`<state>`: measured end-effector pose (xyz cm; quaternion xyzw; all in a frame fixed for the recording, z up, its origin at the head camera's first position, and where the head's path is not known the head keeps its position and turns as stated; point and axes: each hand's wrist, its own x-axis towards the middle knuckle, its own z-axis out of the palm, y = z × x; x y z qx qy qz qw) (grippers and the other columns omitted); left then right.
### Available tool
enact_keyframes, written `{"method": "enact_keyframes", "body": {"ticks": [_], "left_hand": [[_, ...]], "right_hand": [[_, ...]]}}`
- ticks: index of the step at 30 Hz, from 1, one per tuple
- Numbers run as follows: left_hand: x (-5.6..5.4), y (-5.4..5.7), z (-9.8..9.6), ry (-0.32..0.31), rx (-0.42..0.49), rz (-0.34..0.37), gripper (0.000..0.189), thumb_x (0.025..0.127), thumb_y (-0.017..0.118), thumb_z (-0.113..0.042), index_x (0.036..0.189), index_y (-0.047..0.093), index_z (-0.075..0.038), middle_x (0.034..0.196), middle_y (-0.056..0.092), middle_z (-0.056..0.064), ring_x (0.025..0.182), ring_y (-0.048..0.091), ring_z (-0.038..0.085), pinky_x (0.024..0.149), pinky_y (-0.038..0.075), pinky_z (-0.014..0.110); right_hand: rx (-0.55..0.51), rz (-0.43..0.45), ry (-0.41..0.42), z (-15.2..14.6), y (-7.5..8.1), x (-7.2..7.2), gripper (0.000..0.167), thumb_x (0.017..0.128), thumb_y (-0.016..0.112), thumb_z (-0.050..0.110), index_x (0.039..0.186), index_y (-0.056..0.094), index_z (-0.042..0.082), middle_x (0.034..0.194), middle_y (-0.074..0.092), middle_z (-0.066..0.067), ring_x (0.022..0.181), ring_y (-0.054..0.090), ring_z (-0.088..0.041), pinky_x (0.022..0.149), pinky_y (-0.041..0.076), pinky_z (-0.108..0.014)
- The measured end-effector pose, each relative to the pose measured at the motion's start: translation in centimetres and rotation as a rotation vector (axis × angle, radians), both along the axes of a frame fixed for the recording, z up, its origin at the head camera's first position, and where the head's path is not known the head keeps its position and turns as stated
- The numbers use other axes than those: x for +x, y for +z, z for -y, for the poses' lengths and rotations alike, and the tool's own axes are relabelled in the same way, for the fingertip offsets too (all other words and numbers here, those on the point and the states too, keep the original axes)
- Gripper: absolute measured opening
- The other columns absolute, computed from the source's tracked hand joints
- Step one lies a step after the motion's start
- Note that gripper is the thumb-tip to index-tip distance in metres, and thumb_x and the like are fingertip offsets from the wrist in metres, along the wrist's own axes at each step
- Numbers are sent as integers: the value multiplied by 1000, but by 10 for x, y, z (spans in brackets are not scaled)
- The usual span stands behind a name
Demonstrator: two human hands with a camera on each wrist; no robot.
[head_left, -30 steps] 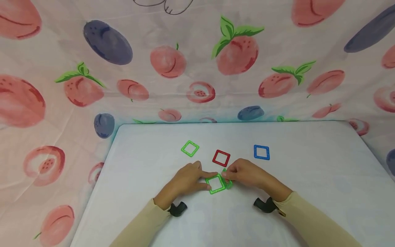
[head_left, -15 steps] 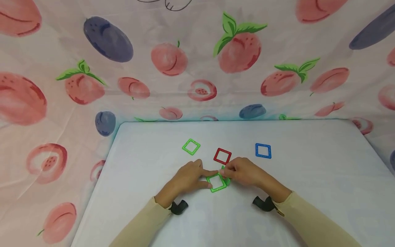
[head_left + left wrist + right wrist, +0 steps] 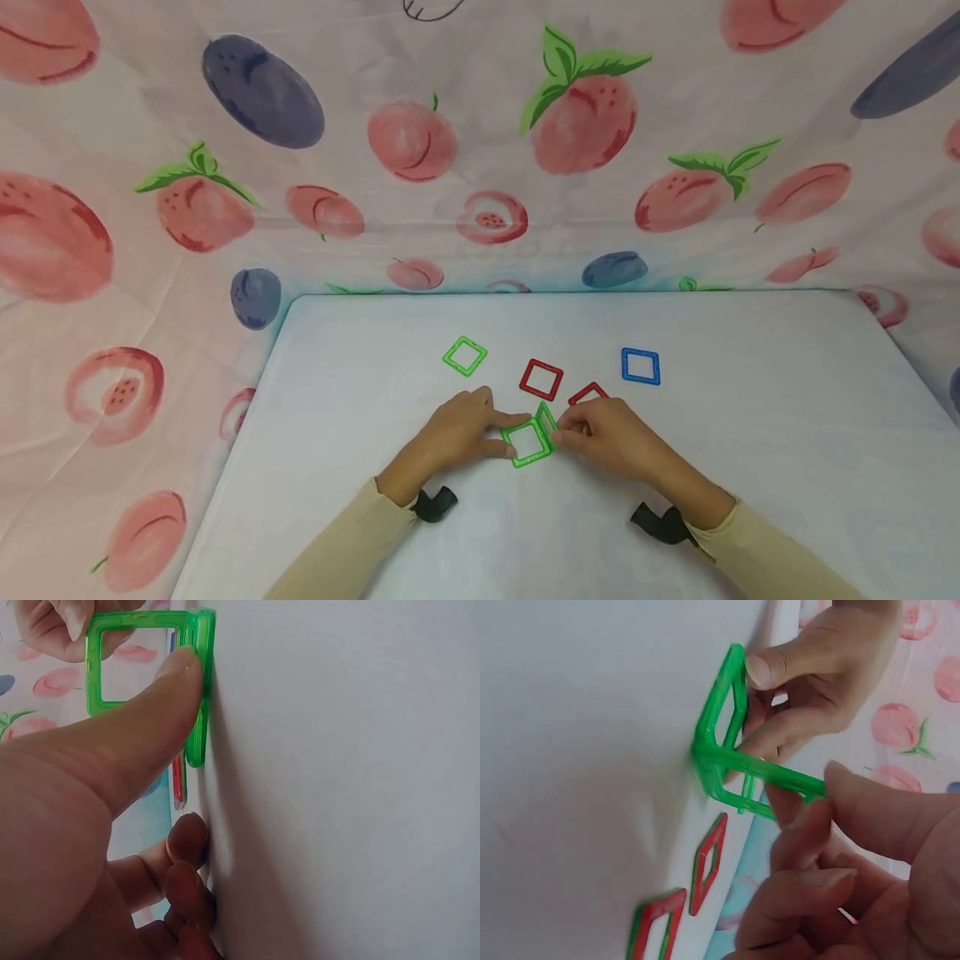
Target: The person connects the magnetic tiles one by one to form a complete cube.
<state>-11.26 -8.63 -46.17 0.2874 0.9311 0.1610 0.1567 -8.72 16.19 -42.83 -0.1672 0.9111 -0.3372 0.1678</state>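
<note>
Green against green: steady flat square tile frame (image 3: 532,459), held on surface (image 3: 517,537) between thumb and forefinger of left hand (image 3: 456,433); align upright frame (image 3: 772,772), pinched in right hand (image 3: 607,435), with the flat one's right edge; seat fully before releasing.

White tbl (image 3: 360,367). L to R nearest far edge, all flat: lone green frame (image 3: 455,367), red frame (image 3: 526,373), blue frame (image 3: 624,365). 2nd red frame (image 3: 582,392), part hidden, btwn red & blue, slightly closer to near edge. Closer still, approx mid L–R: flat green frame (image 3: 533,459), upright green frame (image 3: 544,408) along its R side.
</note>
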Motion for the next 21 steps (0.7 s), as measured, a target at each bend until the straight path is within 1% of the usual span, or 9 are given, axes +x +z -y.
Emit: {"method": "enact_keyframes", "body": {"ticks": [3,6,9,11,13,16,18,21], "left_hand": [[-1,1,0,-13,5,-15,55,83,82,-47,135,65,-40,84,50,-4,70,41,12,60,32,22],[-1,1,2,-23,34,4,55,82,84,-46,133,67,-36,85,53,-4,70,42,10,61,34,21],[-3,2,6,-25,103,69,52,83,85,-42,131,69,-31,84,55,-7,72,45,8,64,37,21],[-6,2,8,-11,172,115,43,87,82,-38,127,74,-27,84,59,-9,73,49,7,67,41,21],[-8,1,10,24,239,160,31,92,77,-35,121,77,-25,86,63,-13,77,54,5,72,45,22],[-11,1,12,87,337,223,19,100,66,-35,114,74,-26,89,67,-12,83,59,7,79,49,26],[-12,2,13,106,392,281,21,104,60,-39,118,71,-28,93,70,-11,89,61,7,86,49,29],[-13,2,14,86,437,350,28,105,54,-44,126,69,-32,103,71,-12,100,62,7,93,48,32]], "right_hand": [[-24,-40,1,1,-3,1,10,94,75,24,95,79,16,71,62,10,69,51,-8,60,43,-24],[-35,-63,12,1,-5,1,11,95,73,25,99,79,16,74,63,11,69,51,-7,61,43,-23],[-23,-69,17,0,-7,0,13,96,71,23,104,79,16,76,63,11,72,52,-8,63,44,-23],[-8,-69,27,0,-7,-2,14,98,69,22,107,78,16,78,63,12,74,53,-9,64,45,-24],[7,-62,34,0,-7,-4,15,99,68,22,109,77,16,80,63,11,76,53,-10,66,45,-24],[4,-62,58,0,-6,-8,16,100,67,22,110,77,16,84,66,10,79,54,-10,67,46,-24],[-5,-58,70,1,-6,-10,16,100,67,23,110,77,16,86,69,8,79,55,-9,68,47,-23],[-22,-55,100,1,-7,-13,16,100,67,24,110,77,16,89,71,7,80,56,-8,69,48,-23]]}}
